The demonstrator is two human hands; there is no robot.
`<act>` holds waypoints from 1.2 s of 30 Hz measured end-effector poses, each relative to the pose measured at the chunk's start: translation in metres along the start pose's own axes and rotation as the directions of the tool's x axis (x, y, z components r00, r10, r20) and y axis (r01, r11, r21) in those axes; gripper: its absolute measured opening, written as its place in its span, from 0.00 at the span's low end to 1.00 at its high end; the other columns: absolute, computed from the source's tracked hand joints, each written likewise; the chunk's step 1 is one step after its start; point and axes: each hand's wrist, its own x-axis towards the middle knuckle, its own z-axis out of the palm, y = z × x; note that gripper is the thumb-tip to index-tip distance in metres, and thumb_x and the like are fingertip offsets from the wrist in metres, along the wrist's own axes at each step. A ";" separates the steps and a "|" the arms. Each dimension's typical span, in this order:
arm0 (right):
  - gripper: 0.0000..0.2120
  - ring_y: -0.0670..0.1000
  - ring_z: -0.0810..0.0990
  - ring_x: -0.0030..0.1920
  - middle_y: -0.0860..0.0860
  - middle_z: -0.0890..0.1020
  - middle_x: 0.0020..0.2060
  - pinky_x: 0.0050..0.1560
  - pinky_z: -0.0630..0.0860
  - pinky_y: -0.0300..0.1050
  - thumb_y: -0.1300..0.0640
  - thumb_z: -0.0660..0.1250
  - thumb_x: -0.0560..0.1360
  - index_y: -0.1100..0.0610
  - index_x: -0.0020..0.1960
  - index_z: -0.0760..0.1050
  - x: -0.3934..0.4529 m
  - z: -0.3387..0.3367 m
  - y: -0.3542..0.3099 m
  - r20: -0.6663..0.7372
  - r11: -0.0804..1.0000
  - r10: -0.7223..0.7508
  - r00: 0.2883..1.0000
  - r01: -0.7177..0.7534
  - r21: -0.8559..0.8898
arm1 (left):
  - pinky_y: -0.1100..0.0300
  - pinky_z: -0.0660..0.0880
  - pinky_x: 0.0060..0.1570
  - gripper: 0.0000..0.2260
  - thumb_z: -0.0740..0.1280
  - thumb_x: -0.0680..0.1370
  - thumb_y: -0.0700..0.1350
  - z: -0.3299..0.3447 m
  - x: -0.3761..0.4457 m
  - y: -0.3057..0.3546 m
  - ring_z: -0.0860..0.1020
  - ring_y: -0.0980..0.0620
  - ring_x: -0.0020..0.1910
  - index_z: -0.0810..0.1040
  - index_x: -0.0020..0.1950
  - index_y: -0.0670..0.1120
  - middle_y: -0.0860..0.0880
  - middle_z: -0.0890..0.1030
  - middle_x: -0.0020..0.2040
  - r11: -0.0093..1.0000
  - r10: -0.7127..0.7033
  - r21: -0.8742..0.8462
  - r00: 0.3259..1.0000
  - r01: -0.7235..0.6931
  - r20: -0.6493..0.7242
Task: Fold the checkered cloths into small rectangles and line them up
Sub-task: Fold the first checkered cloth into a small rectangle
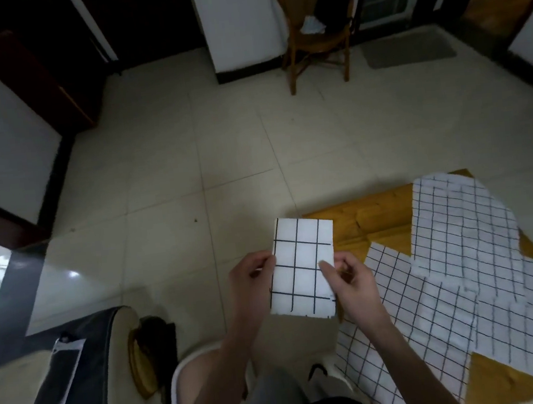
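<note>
A folded checkered cloth (302, 265), white with dark grid lines, is held up in the air as a small upright rectangle. My left hand (252, 286) pinches its left edge. My right hand (351, 280) grips its right edge, thumb on the front face. To the right, several unfolded checkered cloths (460, 267) lie spread and overlapping on a yellow wooden table (381, 220).
A cream tiled floor (190, 163) stretches ahead. A wooden chair (315, 31) with dark clothing stands at the back, a grey mat (406, 48) beside it. A cushioned seat with a dark cover (80, 376) is at lower left. My knees are below the hands.
</note>
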 end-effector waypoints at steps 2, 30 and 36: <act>0.05 0.48 0.69 0.36 0.49 0.69 0.34 0.39 0.71 0.44 0.56 0.70 0.82 0.54 0.48 0.77 0.011 -0.002 0.003 -0.044 1.000 0.006 0.999 -0.005 0.023 | 0.56 0.82 0.52 0.09 0.74 0.79 0.40 0.010 0.017 0.003 0.85 0.58 0.46 0.85 0.46 0.55 0.58 0.87 0.44 1.000 0.007 0.010 0.999 -0.007 0.047; 0.06 0.50 0.82 0.42 0.49 0.84 0.41 0.42 0.79 0.48 0.52 0.70 0.82 0.50 0.46 0.80 0.175 0.021 0.027 -0.758 0.944 0.315 0.571 -0.273 0.186 | 0.66 0.79 0.51 0.12 0.70 0.80 0.33 0.201 0.288 0.019 0.83 0.58 0.51 0.84 0.57 0.49 0.53 0.87 0.51 0.980 -0.062 0.144 0.483 -0.135 0.873; 0.05 0.52 0.83 0.44 0.49 0.84 0.42 0.46 0.82 0.56 0.51 0.69 0.82 0.50 0.48 0.81 0.195 0.015 0.049 -0.793 0.922 0.375 0.481 -0.288 0.261 | 0.67 0.78 0.52 0.14 0.69 0.79 0.32 0.238 0.295 -0.003 0.84 0.55 0.53 0.84 0.59 0.48 0.52 0.86 0.53 0.962 -0.075 0.186 0.460 -0.202 0.885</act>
